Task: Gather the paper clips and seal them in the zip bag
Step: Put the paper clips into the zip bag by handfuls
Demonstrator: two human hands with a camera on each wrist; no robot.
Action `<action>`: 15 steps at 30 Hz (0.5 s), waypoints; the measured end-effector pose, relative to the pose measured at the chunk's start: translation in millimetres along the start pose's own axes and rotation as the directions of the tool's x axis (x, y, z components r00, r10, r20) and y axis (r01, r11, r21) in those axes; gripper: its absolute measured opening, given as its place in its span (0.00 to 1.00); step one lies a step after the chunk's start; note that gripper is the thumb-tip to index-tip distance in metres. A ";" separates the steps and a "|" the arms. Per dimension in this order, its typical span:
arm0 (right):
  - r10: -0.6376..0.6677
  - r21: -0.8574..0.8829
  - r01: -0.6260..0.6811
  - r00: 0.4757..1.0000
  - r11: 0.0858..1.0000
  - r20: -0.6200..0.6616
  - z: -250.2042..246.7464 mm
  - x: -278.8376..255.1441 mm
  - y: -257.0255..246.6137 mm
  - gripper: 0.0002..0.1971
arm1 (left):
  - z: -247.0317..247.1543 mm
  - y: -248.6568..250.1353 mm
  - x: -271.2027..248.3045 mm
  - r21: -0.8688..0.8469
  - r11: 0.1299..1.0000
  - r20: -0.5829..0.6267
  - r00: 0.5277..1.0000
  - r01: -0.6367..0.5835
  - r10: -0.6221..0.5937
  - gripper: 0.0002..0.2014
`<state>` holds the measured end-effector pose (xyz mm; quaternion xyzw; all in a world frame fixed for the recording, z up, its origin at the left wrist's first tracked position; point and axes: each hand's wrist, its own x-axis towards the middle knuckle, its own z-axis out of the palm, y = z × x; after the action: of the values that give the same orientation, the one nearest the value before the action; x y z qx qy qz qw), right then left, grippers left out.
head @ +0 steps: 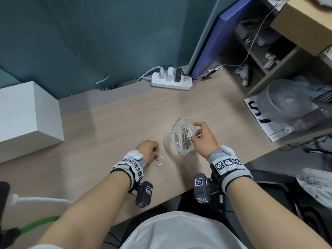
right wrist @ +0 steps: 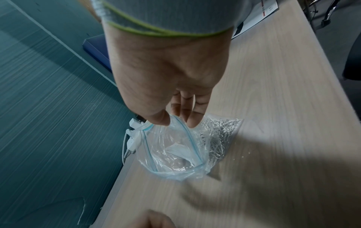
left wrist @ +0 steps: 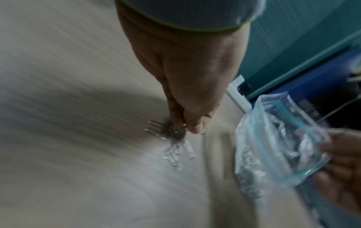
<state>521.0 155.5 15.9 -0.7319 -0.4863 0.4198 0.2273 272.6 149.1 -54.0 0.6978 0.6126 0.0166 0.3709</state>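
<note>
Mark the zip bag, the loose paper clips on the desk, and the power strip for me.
zip bag [right wrist: 175, 151]: right wrist view, clear wall inside the open mouth.
loose paper clips [head: 33, 161]: head view, middle of the small cluster.
power strip [head: 170, 81]: head view, white top face.

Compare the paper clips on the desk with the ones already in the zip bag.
The loose paper clips are only a few, spread flat on the desk at the left hand; the bagged paper clips form a dense heap inside the open zip bag held by the right hand. Both look like small metal wire clips.

Clear zip bag [head: 181, 135] with blue seal, silver paper clips [head: 186, 136].
</note>
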 end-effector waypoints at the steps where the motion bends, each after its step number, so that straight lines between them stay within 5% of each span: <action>1: 0.000 -0.002 0.000 1.000 1.000 0.001 -1.6 -0.1 1.4 0.24 | -2.5 9.9 0.3 -0.080 0.997 -0.047 0.999 0.004 -0.007 0.10; 7: 0.000 -0.010 0.000 1.000 1.000 0.015 -1.1 0.4 5.3 0.21 | -20.2 83.4 3.7 -0.516 0.837 -0.195 0.976 -0.184 0.094 0.05; 15: 0.006 -0.055 -0.003 0.999 0.998 0.054 -0.7 -0.9 4.1 0.15 | -14.0 39.8 1.0 -0.271 0.945 -0.318 0.943 -0.186 0.095 0.12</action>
<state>523.6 153.0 13.5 -0.7274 -0.5018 0.4264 0.1930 299.7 158.0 -22.8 0.6657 0.6005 0.2411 0.3717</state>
